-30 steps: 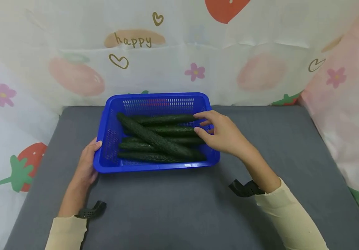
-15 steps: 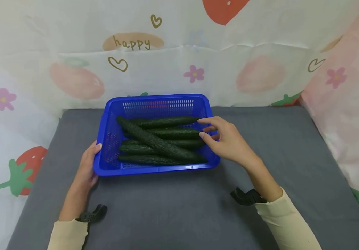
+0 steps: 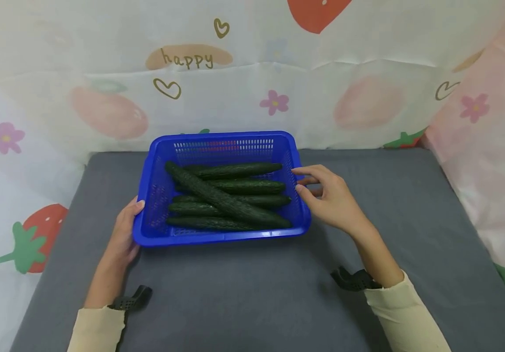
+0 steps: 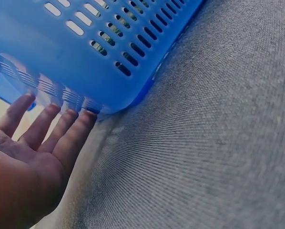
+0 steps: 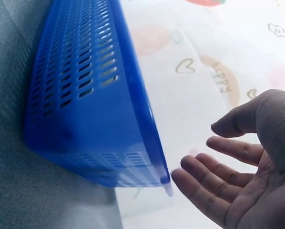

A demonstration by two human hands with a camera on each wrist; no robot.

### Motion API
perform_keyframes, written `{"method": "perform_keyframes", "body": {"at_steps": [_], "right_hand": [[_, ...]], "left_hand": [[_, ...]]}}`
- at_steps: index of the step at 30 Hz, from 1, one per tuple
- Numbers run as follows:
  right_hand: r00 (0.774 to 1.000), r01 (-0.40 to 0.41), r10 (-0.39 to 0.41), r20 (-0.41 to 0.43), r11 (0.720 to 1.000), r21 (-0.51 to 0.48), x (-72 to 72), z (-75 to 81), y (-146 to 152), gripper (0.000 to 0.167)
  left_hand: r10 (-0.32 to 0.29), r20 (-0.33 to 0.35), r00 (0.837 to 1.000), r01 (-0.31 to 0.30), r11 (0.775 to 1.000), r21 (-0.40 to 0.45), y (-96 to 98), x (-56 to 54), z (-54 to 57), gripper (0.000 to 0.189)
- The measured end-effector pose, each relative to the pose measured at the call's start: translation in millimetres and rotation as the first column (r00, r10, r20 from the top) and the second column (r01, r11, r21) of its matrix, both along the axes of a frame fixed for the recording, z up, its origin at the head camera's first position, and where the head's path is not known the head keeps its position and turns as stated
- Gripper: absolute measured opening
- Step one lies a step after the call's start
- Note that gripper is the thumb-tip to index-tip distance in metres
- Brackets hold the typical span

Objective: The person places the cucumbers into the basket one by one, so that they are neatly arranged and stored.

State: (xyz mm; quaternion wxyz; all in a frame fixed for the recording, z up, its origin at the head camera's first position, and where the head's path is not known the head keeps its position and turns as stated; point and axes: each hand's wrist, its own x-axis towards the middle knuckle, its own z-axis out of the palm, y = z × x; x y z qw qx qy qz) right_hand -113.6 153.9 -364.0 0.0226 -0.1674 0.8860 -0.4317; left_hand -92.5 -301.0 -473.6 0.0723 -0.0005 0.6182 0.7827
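A blue plastic basket (image 3: 221, 238) with slotted walls holds several dark green cucumbers. Most lie side by side, and one cucumber (image 3: 226, 198) rests slantwise across them. At the basket's left end, my left hand (image 3: 122, 230) has its thumb on the rim; in the left wrist view its fingers (image 4: 68, 138) meet the outer wall. My right hand (image 3: 331, 198) hovers at the right rim with nothing in it, thumb and fingers apart and loosely bent. The right wrist view shows those fingertips (image 5: 178, 175) close beside the basket's edge.
Grey cloth (image 3: 243, 293) covers the table under the basket. Behind it hangs a pale curtain (image 3: 252, 78) printed with fruit, flowers and hearts, and similar cloth closes off both sides. Each wrist wears a black strap mount (image 3: 355, 279).
My right hand has drawn back to the right, from over the cucumbers' ends to the basket's right rim. The left hand, basket and cucumbers have stayed in place.
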Motion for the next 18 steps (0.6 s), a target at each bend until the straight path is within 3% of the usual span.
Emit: {"method": "perform_keyframes", "body": {"at_steps": [4,10,18], "right_hand": [[1.0,0.019,-0.019,-0.012,1.0,-0.01,0.8,-2.8,5.0,0.037],[0.999,0.04,-0.04,-0.005,0.999,-0.024,3.2,-5.6,9.1,0.037],[0.998,0.063,-0.063,-0.014,0.998,-0.012,3.0,-7.9,17.5,0.037]], "left_hand": [[-0.013,-0.004,1.0,0.013,1.0,-0.007,1.6,-3.1,0.2,0.046],[0.034,0.003,0.999,-0.034,0.999,0.002,2.5,-2.7,0.6,0.034],[0.005,-0.023,1.0,-0.005,1.0,0.002,1.0,-0.8,-0.3,0.032]]}}
